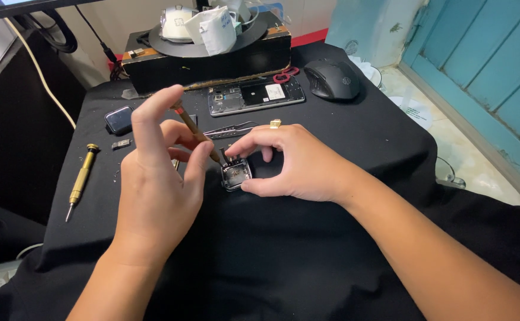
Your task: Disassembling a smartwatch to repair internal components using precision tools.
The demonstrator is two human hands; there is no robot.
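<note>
**Two hands work a fine screwdriver into a small opened device**

Head view: at the centre of the frame, the left hand pinches a thin brass screwdriver between thumb and fingers, its tip angled down into a small opened device. The right hand clasps that device between thumb and curled fingers, steadying it on the black cloth.

A second brass screwdriver lies at centre left, well apart. Tweezers lie just above the hands. An opened phone and a black mouse sit in the upper middle.

To do this well, I judge the tip should stay seated squarely and the device held flat, with light pressure.

The tip's contact point is hidden by fingers. The device's inner parts are too small to make out.
</note>
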